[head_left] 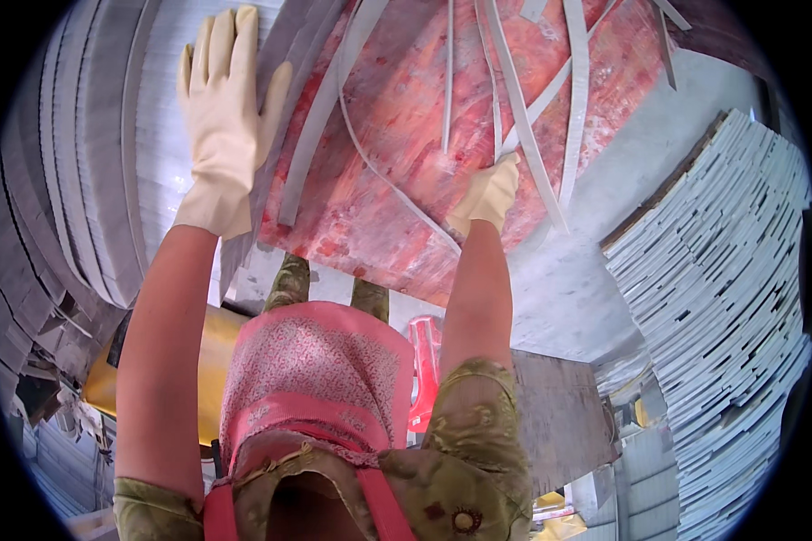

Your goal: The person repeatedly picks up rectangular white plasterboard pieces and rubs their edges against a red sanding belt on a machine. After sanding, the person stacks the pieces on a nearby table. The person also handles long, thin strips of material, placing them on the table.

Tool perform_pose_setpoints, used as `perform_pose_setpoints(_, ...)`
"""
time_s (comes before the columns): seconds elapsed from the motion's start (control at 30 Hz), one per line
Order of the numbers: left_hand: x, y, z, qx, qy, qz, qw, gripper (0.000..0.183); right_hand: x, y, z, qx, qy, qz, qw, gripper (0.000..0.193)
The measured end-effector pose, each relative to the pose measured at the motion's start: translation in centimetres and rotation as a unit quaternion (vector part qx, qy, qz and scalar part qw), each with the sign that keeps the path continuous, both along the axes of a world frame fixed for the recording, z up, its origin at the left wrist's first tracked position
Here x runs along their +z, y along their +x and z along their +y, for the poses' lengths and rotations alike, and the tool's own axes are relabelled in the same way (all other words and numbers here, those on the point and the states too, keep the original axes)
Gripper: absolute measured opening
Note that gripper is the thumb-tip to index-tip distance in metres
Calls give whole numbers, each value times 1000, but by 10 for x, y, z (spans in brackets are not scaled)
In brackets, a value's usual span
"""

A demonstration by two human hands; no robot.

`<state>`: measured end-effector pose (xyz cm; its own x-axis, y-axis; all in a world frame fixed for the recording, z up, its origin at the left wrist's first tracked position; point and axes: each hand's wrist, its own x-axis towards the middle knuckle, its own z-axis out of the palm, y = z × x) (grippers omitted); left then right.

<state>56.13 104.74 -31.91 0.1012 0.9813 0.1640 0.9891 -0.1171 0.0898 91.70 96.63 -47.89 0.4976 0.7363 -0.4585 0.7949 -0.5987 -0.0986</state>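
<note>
My left hand [223, 117], in a cream rubber glove, lies flat with fingers stretched out. It rests on a pale stack of long, thin-edged pieces [160, 99] at the far left. My right hand [487, 191], gloved the same way, is closed at the end of a narrow grey strip [546, 95] that runs away to the upper right. Its fingertips are mostly hidden. Both strips and hand are over a red-stained board [397, 135]. Another broad grey strip [320, 135] lies near the board's left side, with a thin curved strip [379, 176] beside it.
More loose strips [576, 99] cross the far right of the board. A tall stack of pale, thin-edged pieces [713, 261] stands at the right. Curved grey pieces [90, 135] crowd the left. A red plastic object [424, 370] and a yellow surface [212, 361] show below the board.
</note>
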Motion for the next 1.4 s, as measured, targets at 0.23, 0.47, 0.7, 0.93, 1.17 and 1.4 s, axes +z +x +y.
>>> perform_pose_setpoints(0.23,1,-2,-2,17,2,-6,1000,66,41,28,-4,60,38,43,997,15)
perform_pose_setpoints(0.47,6,-1,-4,32,-11,-30,999,67,100,45,16,3,-30,123,992,23)
perform_pose_setpoints(0.7,3,3,-6,40,-17,-32,999,67,22,130,-9,104,107,237,960,46)
perform_pose_setpoints(0.93,23,3,-5,64,-94,-89,990,69,92,111,32,5,-116,244,963,45)
perform_pose_setpoints(1.17,25,3,-3,48,-66,-98,992,69,167,72,45,-78,-152,280,945,44)
perform_pose_setpoints(1.4,-3,-3,-7,29,19,-62,997,70,286,46,5,-127,-34,350,927,41)
